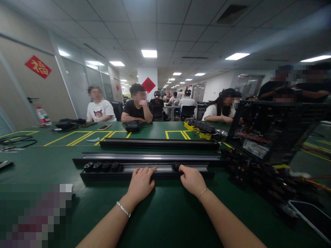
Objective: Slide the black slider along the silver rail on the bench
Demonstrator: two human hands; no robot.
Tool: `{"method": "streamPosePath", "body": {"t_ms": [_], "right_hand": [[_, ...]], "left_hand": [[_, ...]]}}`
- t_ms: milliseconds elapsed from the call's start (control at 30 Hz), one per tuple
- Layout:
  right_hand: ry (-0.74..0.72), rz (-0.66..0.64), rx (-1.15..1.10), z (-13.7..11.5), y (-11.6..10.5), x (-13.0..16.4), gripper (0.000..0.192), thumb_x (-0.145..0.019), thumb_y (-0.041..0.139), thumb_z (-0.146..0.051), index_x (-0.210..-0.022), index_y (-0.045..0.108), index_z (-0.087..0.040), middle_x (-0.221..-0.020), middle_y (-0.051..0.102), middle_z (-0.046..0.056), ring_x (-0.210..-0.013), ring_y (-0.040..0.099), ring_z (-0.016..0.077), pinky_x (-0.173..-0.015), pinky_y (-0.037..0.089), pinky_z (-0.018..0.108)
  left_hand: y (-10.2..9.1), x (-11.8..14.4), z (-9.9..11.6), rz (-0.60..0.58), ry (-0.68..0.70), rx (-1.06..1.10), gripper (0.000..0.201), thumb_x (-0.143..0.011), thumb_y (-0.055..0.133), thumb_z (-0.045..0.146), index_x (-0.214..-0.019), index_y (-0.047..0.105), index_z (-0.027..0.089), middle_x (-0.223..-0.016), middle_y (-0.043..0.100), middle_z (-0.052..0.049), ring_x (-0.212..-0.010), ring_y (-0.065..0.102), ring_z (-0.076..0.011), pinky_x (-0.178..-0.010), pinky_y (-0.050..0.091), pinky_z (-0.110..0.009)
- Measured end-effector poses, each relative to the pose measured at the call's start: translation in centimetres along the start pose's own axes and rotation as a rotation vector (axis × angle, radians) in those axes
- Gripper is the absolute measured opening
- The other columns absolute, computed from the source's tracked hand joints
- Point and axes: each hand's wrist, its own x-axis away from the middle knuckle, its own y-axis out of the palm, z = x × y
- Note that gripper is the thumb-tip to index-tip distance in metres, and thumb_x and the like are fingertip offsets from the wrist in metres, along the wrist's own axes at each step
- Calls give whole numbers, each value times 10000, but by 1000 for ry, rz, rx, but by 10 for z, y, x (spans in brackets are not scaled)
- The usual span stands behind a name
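A long black channel [103, 176] with a shiny inside lies across the table in front of me. Several round-faced black socket modules [106, 167] sit side by side in its left end. My left hand [141, 184] rests over the channel's near edge, fingers stretched out and touching it. Farther right, a single black socket module [176, 166] stands in the channel. My right hand [191, 179] has its curled fingers on that module's right side; the fingertips are partly hidden. Just behind lies a longer black rail [152, 157] with a silvery inside.
Another dark bar [157, 143] lies farther back. To the right are a heap of black parts [245, 172] and an open dark case [274, 134]. A phone [312, 217] lies at the lower right. People [138, 106] sit across the green table [165, 213].
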Motion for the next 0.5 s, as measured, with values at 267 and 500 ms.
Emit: {"method": "streamPosePath", "body": {"t_ms": [267,500], "right_hand": [[20,28,33,6,0,1,226,-728,420,-118,-857,568,-230,-798,650,3,-746,561,149,-669,285,264],[28,38,28,8,-1,1,238,-715,412,-113,-849,567,-234,-800,647,1,-749,564,150,-650,278,265]], "left_hand": [[0,0,0,-2,-2,5,457,-806,466,295,-1263,466,293,-1045,606,-25,-1021,508,-202,-980,259,-380],[1,0,-1,8,3,9,456,-804,465,292,-1260,468,299,-1042,606,-22,-1014,511,-200,-970,265,-377]]}}
